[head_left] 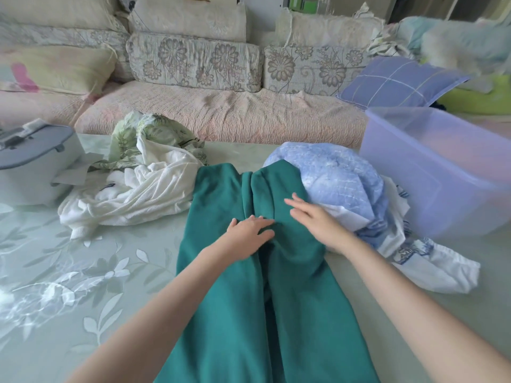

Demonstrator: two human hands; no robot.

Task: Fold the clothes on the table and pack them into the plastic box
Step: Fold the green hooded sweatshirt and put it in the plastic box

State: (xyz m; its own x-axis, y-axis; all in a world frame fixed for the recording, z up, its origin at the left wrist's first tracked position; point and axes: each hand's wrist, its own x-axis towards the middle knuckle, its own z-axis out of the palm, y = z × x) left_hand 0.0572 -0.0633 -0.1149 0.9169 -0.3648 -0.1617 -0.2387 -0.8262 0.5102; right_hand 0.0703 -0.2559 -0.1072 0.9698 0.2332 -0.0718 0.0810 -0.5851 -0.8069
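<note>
Green trousers (221,194) lie lengthwise on the table (55,272), running from the near edge to the middle. My left hand (247,233) lies flat on the cloth near the centre seam, fingers straight. My right hand (315,217) presses flat on the right leg, fingers stretched toward the far end. To the left sits a white ribbed garment (138,197), with a green leaf-print garment (149,136) behind it. A blue patterned garment (340,178) is heaped at the right. The translucent plastic box (442,172) stands at the far right; I cannot see its contents.
A grey and white case (30,167) stands at the table's left edge. More white and blue cloth (431,266) spreads in front of the box. A floral sofa (221,111) with cushions runs behind the table.
</note>
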